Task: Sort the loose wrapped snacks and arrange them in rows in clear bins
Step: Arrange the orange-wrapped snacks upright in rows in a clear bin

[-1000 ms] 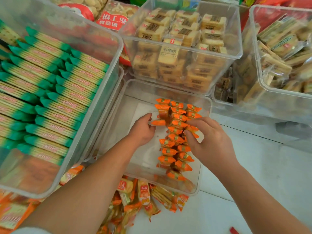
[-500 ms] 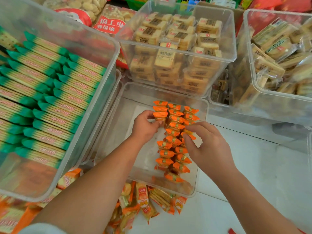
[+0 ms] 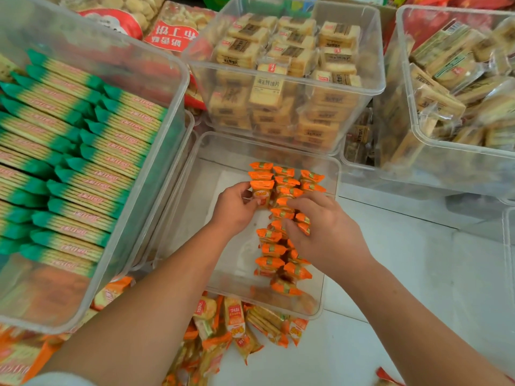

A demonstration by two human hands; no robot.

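Note:
A clear bin (image 3: 200,174) sits in the middle, holding rows of small orange-wrapped snacks (image 3: 270,263) along its right half. My left hand (image 3: 232,210) pinches one orange snack (image 3: 262,192) upright at the far end of the left row. Beside it, my right hand (image 3: 320,232) lies over the middle of the rows, fingers curled onto the packets and hiding some of them. Loose orange snacks (image 3: 231,324) are heaped on the floor just in front of the bin.
A big clear bin of green-ended cracker packs (image 3: 72,151) stands at the left. Behind are a bin of beige wrapped cakes (image 3: 289,68) and another bin of wrapped cakes (image 3: 457,87) at the right. Pale floor (image 3: 418,274) lies to the right.
My left hand has moved from the bin's open floor to the far end of the left row and now pinches a snack there. My right hand has slid slightly along the rows.

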